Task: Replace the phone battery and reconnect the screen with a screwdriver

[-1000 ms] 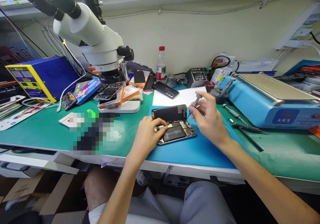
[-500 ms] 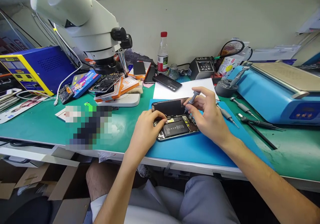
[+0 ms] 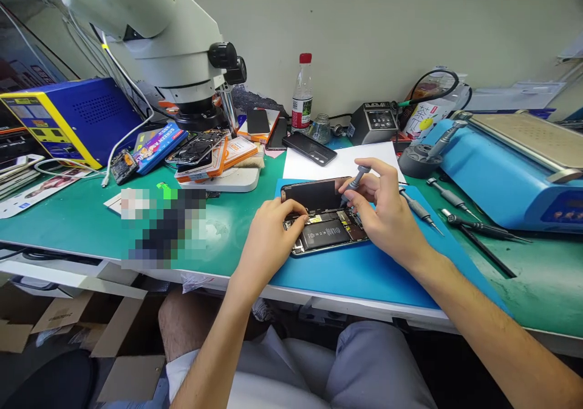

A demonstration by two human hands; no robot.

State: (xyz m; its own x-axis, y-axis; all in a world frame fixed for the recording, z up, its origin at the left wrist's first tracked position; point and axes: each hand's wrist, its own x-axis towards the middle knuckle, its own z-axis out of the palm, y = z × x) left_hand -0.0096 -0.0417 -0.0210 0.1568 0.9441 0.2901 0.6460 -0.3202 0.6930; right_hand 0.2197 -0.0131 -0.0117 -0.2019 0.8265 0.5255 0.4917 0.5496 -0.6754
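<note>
An opened phone (image 3: 328,234) lies on the blue mat (image 3: 364,269), its insides and black battery showing. Its screen (image 3: 312,193) is tilted up at the far side. My left hand (image 3: 269,239) rests on the phone's left edge, fingers curled and pressing on the frame. In my right hand (image 3: 387,211) is a small grey screwdriver (image 3: 354,183), pinched between thumb and fingers, with its tip pointing down into the phone's upper right part.
A white microscope (image 3: 155,38) stands at the back left beside a blue and yellow box (image 3: 68,117). More screwdrivers and tweezers (image 3: 455,211) lie to the right, before a blue heating machine (image 3: 510,160). At the back are a bottle (image 3: 302,93), phones and white paper (image 3: 337,163).
The screwdriver tip has come down from beside the lifted screen into the phone's upper right part. My left hand stays on the phone's left edge. The view has shifted slightly.
</note>
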